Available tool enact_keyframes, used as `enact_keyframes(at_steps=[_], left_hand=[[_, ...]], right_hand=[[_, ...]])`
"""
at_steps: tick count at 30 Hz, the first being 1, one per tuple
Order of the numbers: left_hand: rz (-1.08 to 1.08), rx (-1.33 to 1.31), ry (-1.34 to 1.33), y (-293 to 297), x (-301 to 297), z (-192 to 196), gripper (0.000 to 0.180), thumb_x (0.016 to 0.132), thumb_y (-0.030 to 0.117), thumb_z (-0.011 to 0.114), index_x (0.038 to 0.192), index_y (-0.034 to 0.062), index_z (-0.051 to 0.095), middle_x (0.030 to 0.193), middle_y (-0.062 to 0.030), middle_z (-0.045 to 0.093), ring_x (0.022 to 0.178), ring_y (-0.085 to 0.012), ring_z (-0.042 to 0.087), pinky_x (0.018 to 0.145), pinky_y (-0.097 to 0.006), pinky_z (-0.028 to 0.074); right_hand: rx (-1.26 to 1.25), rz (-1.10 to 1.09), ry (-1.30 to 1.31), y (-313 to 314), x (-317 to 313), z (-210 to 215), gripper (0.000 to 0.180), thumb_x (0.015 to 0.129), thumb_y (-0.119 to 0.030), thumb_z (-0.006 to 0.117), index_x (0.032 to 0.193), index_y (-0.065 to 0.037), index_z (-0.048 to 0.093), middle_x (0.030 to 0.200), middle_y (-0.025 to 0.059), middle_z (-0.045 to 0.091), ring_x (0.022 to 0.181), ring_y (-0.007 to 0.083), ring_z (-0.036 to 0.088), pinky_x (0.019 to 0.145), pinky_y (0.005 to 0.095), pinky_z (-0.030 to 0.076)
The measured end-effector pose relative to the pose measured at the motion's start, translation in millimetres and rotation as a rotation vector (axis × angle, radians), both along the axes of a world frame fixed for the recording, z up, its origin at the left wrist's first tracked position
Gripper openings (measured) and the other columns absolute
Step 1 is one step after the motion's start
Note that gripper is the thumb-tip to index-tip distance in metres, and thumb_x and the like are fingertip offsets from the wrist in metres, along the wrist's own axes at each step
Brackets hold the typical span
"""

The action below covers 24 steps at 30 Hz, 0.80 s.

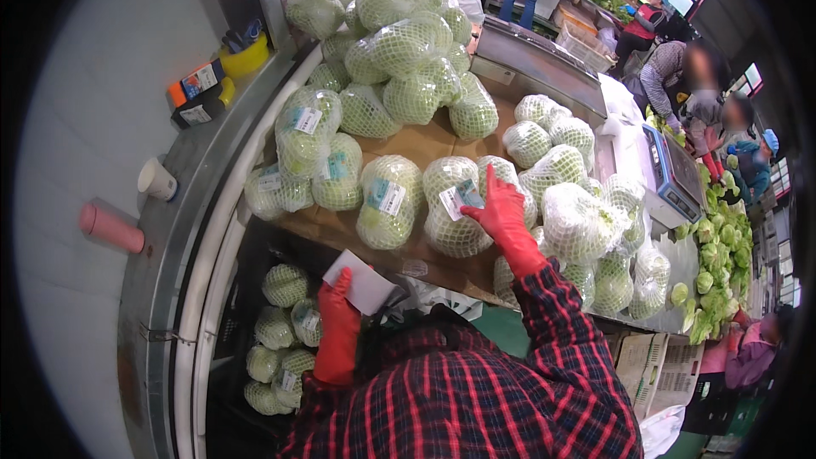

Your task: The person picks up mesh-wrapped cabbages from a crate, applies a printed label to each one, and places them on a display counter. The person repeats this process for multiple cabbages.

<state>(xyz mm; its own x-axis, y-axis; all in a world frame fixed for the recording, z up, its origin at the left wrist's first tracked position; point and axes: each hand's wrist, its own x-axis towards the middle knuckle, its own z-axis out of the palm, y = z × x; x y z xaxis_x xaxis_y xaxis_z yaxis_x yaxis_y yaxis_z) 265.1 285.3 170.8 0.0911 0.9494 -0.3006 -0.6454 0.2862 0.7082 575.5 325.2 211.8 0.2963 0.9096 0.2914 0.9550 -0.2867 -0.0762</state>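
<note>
Both my hands wear red gloves, and my sleeves are red and dark plaid. My right hand (501, 208) presses its fingers on a blue and white label stuck to a netted, wrapped cabbage (452, 212) on a cardboard sheet (408, 146). My left hand (340, 306) holds a white sheet of label backing (367, 285) near my chest. Several more netted cabbages lie around, some with labels, and a tall heap of them (399, 42) rises behind.
A black crate (255, 276) below the table holds several netted cabbages. A paper cup (156, 179), a pink cylinder (110, 228), and bottles sit on the metal ledge at left. A scale (676, 177) stands at right, with other people and loose green cabbages (718, 268) beyond.
</note>
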Motion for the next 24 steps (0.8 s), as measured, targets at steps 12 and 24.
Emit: enact_keyframes(at_steps=[12,24], left_hand=[[-0.437,0.124,-0.106,27,41,112,0.035,0.091,0.032,0.054,0.107,0.0008,0.056,0.096,-0.0129,0.065,0.08,-0.0213,0.064,0.069,-0.034,0.052],[-0.289,-0.09,0.1,14,42,3,0.024,0.084,0.015,0.063,0.104,0.0013,0.061,0.093,-0.0063,0.065,0.078,-0.0147,0.061,0.068,-0.028,0.049]], right_hand=[[0.058,0.705,1.44,-62,-68,45,0.067,0.076,-0.008,0.064,0.137,-0.007,0.036,0.128,0.0118,0.05,0.118,0.0227,0.047,0.098,0.0357,0.038],[0.155,0.646,0.629,-83,-119,7,0.062,0.07,-0.01,0.067,0.128,-0.011,0.045,0.116,0.0125,0.053,0.112,0.0313,0.048,0.096,0.0447,0.037]])
